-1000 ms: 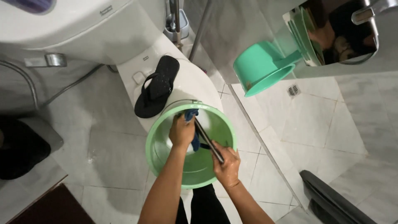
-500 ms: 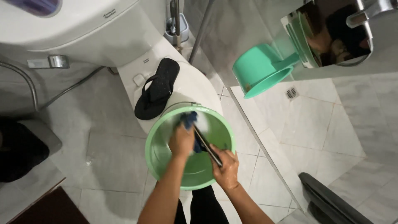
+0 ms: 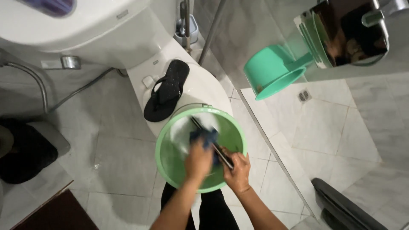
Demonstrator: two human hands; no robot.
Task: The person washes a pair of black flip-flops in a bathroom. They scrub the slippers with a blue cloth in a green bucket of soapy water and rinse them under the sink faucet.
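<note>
— So, where are your hands right now?

— Both are inside the green basin (image 3: 172, 164), which sits in front of me against the front edge of the white toilet (image 3: 200, 87). My left hand (image 3: 198, 161) is clenched around a blue cloth (image 3: 205, 137); the cloth is blurred, pressed to the inner wall at the basin's middle. My right hand (image 3: 237, 168) is at the basin's near right rim, grasping the end of a dark flat slipper (image 3: 211, 143).

— And how does that slipper lie?

— It runs diagonally from my right hand up toward the basin's far side, passing under the cloth. My left hand is just beside it, on its left.

— What lies beyond the basin?

— A second black slipper (image 3: 167, 90) rests sole-up on the closed toilet lid, just past the basin's far rim. Farther off, to the basin's upper right past the glass partition (image 3: 238, 51), a teal dipper (image 3: 272, 70) sticks out. Behind the toilet stands a brush holder (image 3: 186, 30).
</note>
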